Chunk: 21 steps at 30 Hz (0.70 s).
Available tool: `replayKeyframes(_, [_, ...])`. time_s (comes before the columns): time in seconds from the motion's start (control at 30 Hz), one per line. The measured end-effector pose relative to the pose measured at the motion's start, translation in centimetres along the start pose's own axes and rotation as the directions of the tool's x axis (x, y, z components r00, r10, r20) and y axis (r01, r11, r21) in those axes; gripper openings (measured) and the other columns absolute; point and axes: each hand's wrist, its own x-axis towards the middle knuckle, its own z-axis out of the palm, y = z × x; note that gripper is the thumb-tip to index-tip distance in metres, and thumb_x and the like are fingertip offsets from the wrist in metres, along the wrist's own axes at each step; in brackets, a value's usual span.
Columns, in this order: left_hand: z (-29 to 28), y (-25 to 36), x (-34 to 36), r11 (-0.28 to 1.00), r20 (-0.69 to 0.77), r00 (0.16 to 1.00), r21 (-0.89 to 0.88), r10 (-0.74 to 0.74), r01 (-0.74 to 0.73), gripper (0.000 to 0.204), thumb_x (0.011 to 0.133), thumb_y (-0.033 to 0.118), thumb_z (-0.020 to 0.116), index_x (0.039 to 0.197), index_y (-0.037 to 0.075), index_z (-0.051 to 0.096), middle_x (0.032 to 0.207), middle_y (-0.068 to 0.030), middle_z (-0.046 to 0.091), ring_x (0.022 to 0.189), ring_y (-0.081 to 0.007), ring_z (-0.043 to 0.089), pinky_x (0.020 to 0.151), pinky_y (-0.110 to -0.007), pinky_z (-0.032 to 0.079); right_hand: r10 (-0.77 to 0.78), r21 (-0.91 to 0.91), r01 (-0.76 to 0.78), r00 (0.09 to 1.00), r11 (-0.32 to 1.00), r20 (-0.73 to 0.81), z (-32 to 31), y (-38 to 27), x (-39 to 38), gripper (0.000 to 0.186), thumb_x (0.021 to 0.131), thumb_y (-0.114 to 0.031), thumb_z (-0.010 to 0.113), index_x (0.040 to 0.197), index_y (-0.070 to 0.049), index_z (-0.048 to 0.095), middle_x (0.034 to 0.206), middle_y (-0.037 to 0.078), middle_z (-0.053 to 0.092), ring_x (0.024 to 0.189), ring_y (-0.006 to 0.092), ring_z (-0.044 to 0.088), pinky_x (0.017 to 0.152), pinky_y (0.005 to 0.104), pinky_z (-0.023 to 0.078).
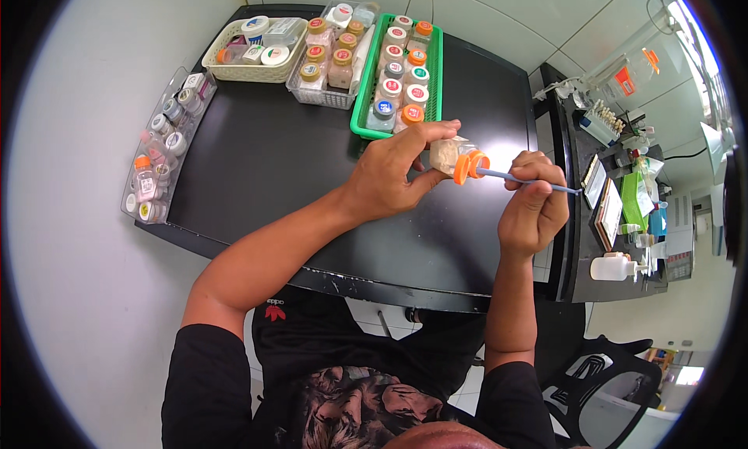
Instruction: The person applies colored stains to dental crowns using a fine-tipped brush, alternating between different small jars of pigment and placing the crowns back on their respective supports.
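Note:
My left hand (pixel 389 172) grips a small clear bottle (pixel 450 153) with an orange neck ring (pixel 470 167), held on its side above the black table (pixel 273 161). My right hand (pixel 534 204) pinches a thin blue-grey tool (pixel 523 181) whose tip goes into the bottle's mouth. Both hands hover over the table's right part, just in front of a green tray (pixel 433 75) of small capped bottles.
A white basket (pixel 234 69) of jars and a clear bin (pixel 312 95) of bottles stand at the back. A clear rack (pixel 160 161) of small bottles lines the left edge. A second black table (pixel 580 239) on the right carries boxes, a white pump bottle (pixel 612 267) and clutter.

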Motion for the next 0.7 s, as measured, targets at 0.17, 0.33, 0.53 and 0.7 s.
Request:
replayKeyframes(0.17, [0.1, 0.2, -0.2, 0.999, 0.037, 0.999, 0.033, -0.012, 0.011, 0.066, 0.088, -0.003, 0.085, 0.148, 0.011, 0.063, 0.150, -0.0118, 0.074, 0.115, -0.0198, 0.079, 0.078, -0.029, 0.064, 0.021, -0.147, -0.012, 0.998, 0.989, 0.062, 0.0, -0.1, -0.2, 0.042, 0.120, -0.033, 0.057, 0.101, 0.003, 0.066, 0.084, 0.009, 0.064, 0.074, 0.0163, 0.059, 0.067, 0.0306, 0.045])
replayKeyframes(0.33, [0.0, 0.1, -0.3, 0.998, 0.046, 0.998, 0.045, -0.043, 0.041, 0.061, 0.088, 0.000, 0.088, 0.144, 0.009, 0.064, 0.148, -0.0131, 0.075, 0.113, -0.0196, 0.080, 0.077, -0.030, 0.064, -0.067, -0.060, 0.064, 0.996, 0.996, -0.057, 0.1, -0.1, -0.1, 0.040, 0.119, -0.029, 0.058, 0.099, 0.003, 0.069, 0.081, 0.009, 0.064, 0.071, 0.0152, 0.060, 0.068, 0.0308, 0.045])
replayKeyframes(0.53, [0.2, -0.7, -0.5, 1.000, 0.023, 1.000, -0.025, -0.018, 0.019, 0.056, 0.089, 0.001, 0.090, 0.132, 0.005, 0.054, 0.147, -0.0222, 0.073, 0.115, -0.0256, 0.080, 0.086, -0.034, 0.067, -0.178, -0.238, 0.189, 0.982, 0.953, 0.067, 0.6, 0.0, 0.3, 0.029, 0.114, -0.023, 0.066, 0.099, 0.001, 0.071, 0.076, 0.007, 0.066, 0.070, 0.0197, 0.060, 0.072, 0.0359, 0.046])
replayKeyframes(0.7, [0.1, -0.5, 0.2, 1.000, 0.046, 0.999, -0.015, -0.022, 0.023, 0.059, 0.089, 0.000, 0.090, 0.130, 0.005, 0.048, 0.148, -0.0221, 0.071, 0.123, -0.0280, 0.078, 0.099, -0.038, 0.066, -0.246, -0.224, 0.253, 0.968, 0.941, 0.058, 0.5, 0.2, 0.9, 0.027, 0.113, -0.023, 0.068, 0.099, 0.000, 0.072, 0.077, 0.007, 0.067, 0.068, 0.0202, 0.060, 0.073, 0.0364, 0.047])
